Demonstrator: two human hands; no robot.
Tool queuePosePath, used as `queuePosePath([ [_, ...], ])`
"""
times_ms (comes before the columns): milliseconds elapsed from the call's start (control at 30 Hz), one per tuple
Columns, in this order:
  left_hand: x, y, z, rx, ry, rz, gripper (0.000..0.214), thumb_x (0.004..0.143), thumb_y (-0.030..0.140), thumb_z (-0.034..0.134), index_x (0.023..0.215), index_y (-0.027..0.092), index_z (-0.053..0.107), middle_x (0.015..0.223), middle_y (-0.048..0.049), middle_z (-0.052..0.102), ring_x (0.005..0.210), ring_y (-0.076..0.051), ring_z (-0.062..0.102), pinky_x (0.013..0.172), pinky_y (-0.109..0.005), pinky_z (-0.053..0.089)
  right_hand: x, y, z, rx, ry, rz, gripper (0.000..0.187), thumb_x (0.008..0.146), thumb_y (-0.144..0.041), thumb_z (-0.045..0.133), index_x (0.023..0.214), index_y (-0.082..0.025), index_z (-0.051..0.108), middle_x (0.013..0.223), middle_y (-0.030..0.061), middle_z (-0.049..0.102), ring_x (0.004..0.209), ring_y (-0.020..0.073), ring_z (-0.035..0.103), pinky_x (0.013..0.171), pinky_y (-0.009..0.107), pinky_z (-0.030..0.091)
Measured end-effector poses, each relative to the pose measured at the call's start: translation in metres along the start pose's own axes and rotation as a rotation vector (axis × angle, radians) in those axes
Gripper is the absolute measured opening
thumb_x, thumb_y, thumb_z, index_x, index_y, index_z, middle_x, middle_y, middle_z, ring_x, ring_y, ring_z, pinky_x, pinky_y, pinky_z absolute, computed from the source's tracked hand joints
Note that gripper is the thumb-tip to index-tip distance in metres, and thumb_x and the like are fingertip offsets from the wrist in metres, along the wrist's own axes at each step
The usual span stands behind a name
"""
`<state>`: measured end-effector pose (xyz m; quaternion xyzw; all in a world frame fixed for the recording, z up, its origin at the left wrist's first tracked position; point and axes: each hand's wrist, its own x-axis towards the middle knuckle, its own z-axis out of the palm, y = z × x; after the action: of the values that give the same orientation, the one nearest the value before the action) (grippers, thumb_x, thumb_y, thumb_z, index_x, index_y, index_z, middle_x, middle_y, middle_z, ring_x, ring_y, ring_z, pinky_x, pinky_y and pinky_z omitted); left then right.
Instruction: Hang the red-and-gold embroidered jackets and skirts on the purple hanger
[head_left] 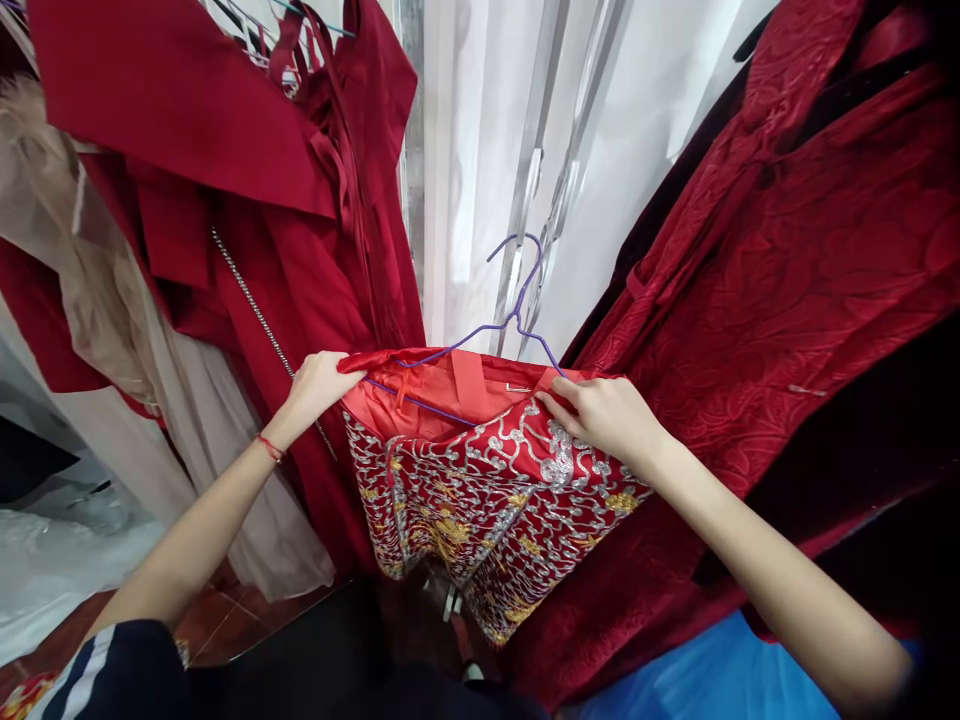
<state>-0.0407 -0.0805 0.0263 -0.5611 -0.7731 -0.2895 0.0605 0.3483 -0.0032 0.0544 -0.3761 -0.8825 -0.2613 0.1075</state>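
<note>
Between hanging satin gowns, both hands' fingers (559, 408) pinch an embroidered red skirt (480, 490) on a wire hanger (510, 318).

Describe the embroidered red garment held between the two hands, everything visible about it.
The embroidered red garment is red fabric thick with silver and gold scrollwork, its plain orange-red lining showing at the open top. It hangs from a purple wire hanger threaded through that top edge. The left hand pinches one corner, the right hand the other; the hem droops in folds.
</note>
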Motion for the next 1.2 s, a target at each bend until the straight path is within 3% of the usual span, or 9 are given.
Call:
queuePosePath([
  [167,0.004,-0.003,-0.017,-0.238,-0.026,-0.016,0.032,0.07,0.045,0.054,0.059,0.016,0.058,0.053,0.0016,0.051,0.056,-0.015,0.051,0.053,-0.023,0.032,-0.004,-0.004,-0.006,-0.014,-0.007,-0.011,0.05,0.101,-0.044,0.025,0.103,-0.015,0.065,0.073,0.0104,0.071,0.06,0.0192,0.062,0.054,0.03,0.019],
  [300,0.003,-0.012,-0.037,-0.464,-0.332,-0.032,0.039,0.06,0.05,0.07,0.08,0.016,0.071,0.071,-0.0003,0.068,0.065,-0.017,0.059,0.061,-0.026,0.047,0.0,-0.005,-0.005,-0.002,-0.005,-0.041,0.049,0.101,-0.044,0.025,0.105,-0.015,0.064,0.073,0.0101,0.07,0.06,0.0186,0.062,0.054,0.029,0.019],
  [400,0.006,-0.016,-0.053,-0.44,-0.597,0.047,0.049,0.055,0.049,0.076,0.095,0.021,0.074,0.092,-0.0024,0.075,0.081,-0.021,0.065,0.074,-0.03,0.053,0.002,-0.004,-0.002,0.012,0.009,-0.055,0.049,0.101,-0.044,0.025,0.105,-0.014,0.064,0.072,0.0099,0.07,0.06,0.018,0.062,0.054,0.029,0.02],
  [467,0.01,-0.016,-0.058,-0.349,-0.651,0.097,0.045,0.055,0.05,0.075,0.09,0.022,0.074,0.09,-0.0019,0.075,0.083,-0.023,0.066,0.074,-0.03,0.053,0.003,-0.003,-0.001,0.014,0.017,-0.059,0.049,0.101,-0.043,0.025,0.106,-0.014,0.064,0.071,0.0095,0.07,0.06,0.0181,0.062,0.054,0.029,0.02],
  [533,0.012,-0.013,-0.055,-0.188,-0.548,0.105,0.037,0.057,0.05,0.07,0.081,0.021,0.072,0.082,-0.0019,0.074,0.079,-0.024,0.066,0.07,-0.029,0.051,0.003,-0.003,0.0,0.007,0.018,-0.064,0.049,0.101,-0.043,0.026,0.106,-0.014,0.064,0.071,0.0095,0.07,0.059,0.0183,0.061,0.054,0.029,0.02],
  [667,0.008,0.008,-0.042,0.255,-0.175,0.021,0.027,0.067,0.043,0.062,0.081,0.021,0.07,0.083,-0.0094,0.073,0.08,-0.03,0.067,0.069,-0.033,0.048,0.001,-0.012,-0.005,-0.034,0.017,-0.069,0.05,0.101,-0.04,0.025,0.098,-0.013,0.066,0.07,0.0109,0.07,0.057,0.0184,0.061,0.054,0.03,0.019],
  [800,-0.003,0.046,-0.037,0.402,0.008,-0.003,0.026,0.073,0.03,0.059,0.091,0.016,0.07,0.091,-0.0187,0.07,0.091,-0.038,0.065,0.078,-0.043,0.045,-0.001,-0.024,-0.016,-0.055,0.017,-0.051,0.05,0.101,-0.038,0.025,0.094,-0.012,0.067,0.064,0.0115,0.068,0.055,0.0192,0.06,0.054,0.03,0.018],
  [1067,-0.036,0.125,-0.039,0.349,0.06,0.065,0.027,0.078,0.026,0.058,0.1,0.016,0.069,0.086,-0.0165,0.067,0.093,-0.037,0.062,0.08,-0.044,0.041,-0.007,-0.026,-0.028,-0.069,-0.015,-0.013,0.046,0.1,-0.036,0.029,0.091,-0.013,0.067,0.065,0.012,0.069,0.055,0.0197,0.062,0.053,0.031,0.02],
  [1200,-0.066,0.143,-0.033,0.288,0.049,0.101,0.033,0.078,0.026,0.056,0.109,0.019,0.067,0.079,-0.0129,0.068,0.084,-0.035,0.065,0.075,-0.041,0.042,-0.009,-0.015,-0.021,0.019,0.023,0.002,0.046,0.1,-0.039,0.03,0.087,-0.014,0.066,0.064,0.0106,0.067,0.055,0.0191,0.06,0.054,0.03,0.022],
])
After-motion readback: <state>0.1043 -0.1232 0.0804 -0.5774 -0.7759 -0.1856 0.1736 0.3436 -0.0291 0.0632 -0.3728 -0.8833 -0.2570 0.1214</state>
